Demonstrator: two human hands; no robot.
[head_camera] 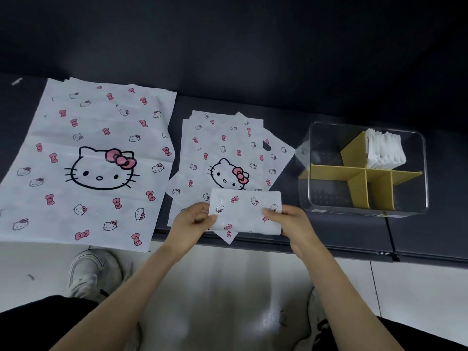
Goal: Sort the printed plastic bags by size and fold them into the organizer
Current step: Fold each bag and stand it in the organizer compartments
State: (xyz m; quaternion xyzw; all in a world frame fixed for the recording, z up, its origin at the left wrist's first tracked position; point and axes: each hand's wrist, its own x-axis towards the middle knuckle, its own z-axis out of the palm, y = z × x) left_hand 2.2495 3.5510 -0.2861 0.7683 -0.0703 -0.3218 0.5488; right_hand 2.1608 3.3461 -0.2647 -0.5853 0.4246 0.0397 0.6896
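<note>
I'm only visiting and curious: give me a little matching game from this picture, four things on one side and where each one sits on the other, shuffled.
Things:
1. large bags
2. medium bags
3. folded bag
4. clear box

Places:
A. pinched between the left hand and the right hand
B. at the far right of the dark surface
C. spread flat at the far left
D. stacked in the middle, partly beneath the folded bag

Pairs: 1-C, 2-D, 3-A, 4-B.
</note>
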